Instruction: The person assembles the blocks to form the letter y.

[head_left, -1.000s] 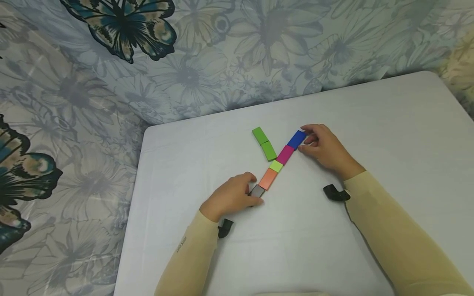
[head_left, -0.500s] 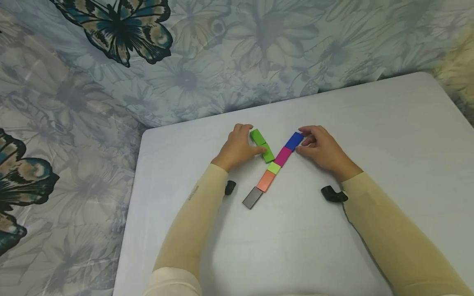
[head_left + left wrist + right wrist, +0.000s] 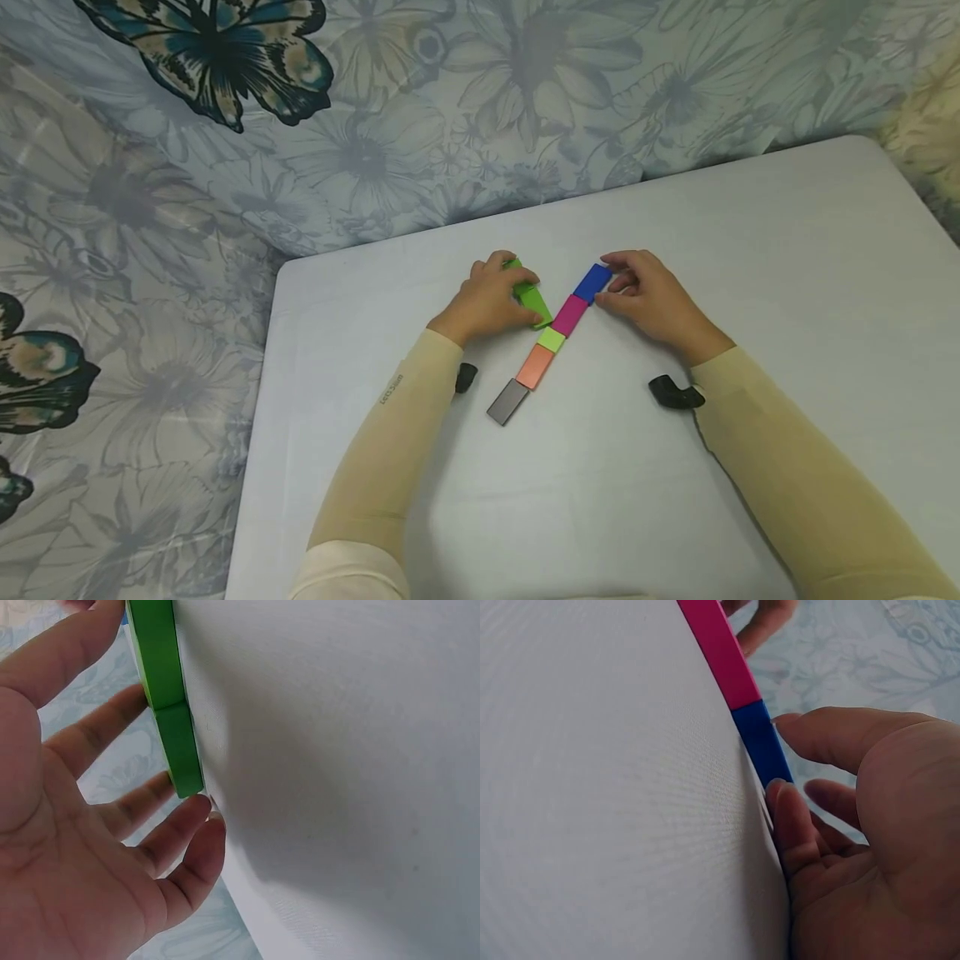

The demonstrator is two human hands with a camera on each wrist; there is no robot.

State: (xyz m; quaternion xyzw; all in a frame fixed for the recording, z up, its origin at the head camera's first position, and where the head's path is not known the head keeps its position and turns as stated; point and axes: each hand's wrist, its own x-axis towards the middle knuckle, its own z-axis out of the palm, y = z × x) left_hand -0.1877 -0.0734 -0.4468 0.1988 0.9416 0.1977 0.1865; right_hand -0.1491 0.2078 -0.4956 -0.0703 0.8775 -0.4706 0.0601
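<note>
Two green blocks (image 3: pixel 533 306) lie end to end, slanting down to a diagonal row of flat coloured blocks. My left hand (image 3: pixel 486 300) holds the green pair, thumb at the near end, index finger over the middle and other fingers at the far end. The left wrist view shows the fingers along the side of the green blocks (image 3: pixel 157 652). At the row's top end my right hand (image 3: pixel 656 300) pinches the blue block (image 3: pixel 592 284) between thumb and index finger. Below it come a magenta block (image 3: pixel 570 315), a short lime block (image 3: pixel 551 339), an orange block (image 3: pixel 535 367) and a grey block (image 3: pixel 507 402).
The blocks lie on a white table (image 3: pixel 600 492) with rounded corners. Behind it and to the left hangs flower-patterned cloth (image 3: pixel 360 158) with a large butterfly (image 3: pixel 225 58). A black strap piece (image 3: pixel 675 393) sticks out at the right wrist.
My left hand has left the grey block, moved up to the green pair and closed its fingers round it. My right hand stays at the blue block. The head view has shifted slightly.
</note>
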